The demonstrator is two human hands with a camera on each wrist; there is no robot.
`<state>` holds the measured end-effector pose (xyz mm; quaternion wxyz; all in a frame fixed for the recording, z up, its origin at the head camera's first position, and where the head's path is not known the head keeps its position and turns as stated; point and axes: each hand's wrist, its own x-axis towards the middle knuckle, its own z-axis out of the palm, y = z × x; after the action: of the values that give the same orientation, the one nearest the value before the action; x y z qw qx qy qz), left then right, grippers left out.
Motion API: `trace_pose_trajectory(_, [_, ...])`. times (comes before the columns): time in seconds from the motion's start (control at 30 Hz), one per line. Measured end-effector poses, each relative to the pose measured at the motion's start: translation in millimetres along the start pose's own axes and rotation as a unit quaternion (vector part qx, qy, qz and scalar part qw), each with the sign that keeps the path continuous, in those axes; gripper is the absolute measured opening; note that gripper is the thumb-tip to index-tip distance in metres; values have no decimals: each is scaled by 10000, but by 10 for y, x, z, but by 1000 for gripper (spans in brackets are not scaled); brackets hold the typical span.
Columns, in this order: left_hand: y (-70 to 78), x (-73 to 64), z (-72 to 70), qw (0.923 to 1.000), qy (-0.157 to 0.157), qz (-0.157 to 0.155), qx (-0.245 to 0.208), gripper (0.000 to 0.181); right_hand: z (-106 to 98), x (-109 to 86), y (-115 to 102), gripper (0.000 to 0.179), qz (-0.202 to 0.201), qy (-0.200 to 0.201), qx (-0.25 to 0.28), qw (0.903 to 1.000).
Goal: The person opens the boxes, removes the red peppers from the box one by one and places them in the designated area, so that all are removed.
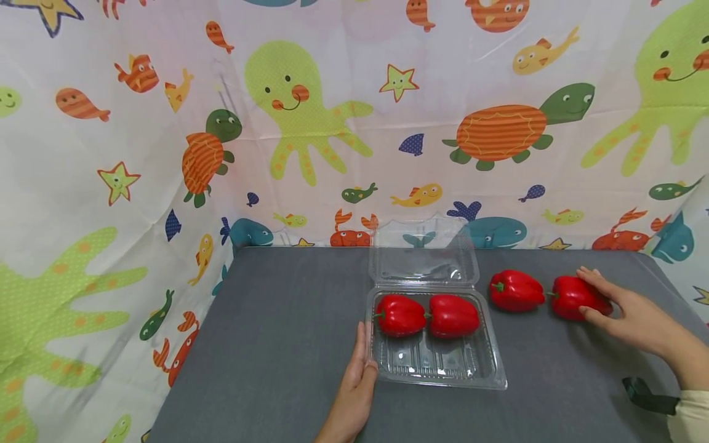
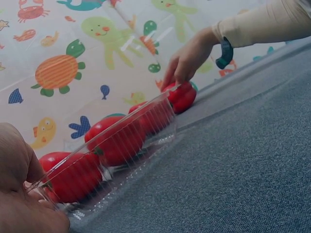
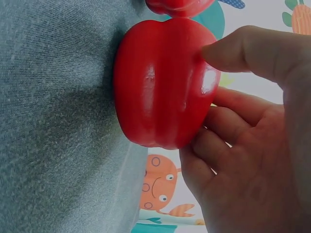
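Observation:
A clear plastic clamshell container (image 1: 443, 363) stands on the table with its lid (image 1: 423, 261) raised at the back. Inside lie two red bell peppers, a left one (image 1: 400, 315) and a right one (image 1: 454, 316), side by side in the rear part. My left hand (image 1: 354, 384) holds the container's left edge, thumb at the rim. Over at the right, my right hand (image 3: 243, 121) grips another red bell pepper (image 3: 163, 85) between thumb and fingers; it appears to rest on the table. A further red pepper (image 1: 516, 290) lies between that one and the container.
The table (image 1: 288, 344) has a grey cloth top. Behind it and along the left hangs a white curtain (image 1: 343, 203) printed with sea animals. A dark strap (image 1: 648, 397) sits at the right wrist, by a pale sleeve (image 1: 689, 415).

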<state>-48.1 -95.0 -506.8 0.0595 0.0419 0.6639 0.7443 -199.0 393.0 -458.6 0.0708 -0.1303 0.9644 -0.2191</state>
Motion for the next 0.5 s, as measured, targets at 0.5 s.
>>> trace_pose_trajectory(0.5, [-8, -19, -7, 9999, -57, 145, -69, 71, -26, -23, -91, 89, 68, 34, -172, 9998])
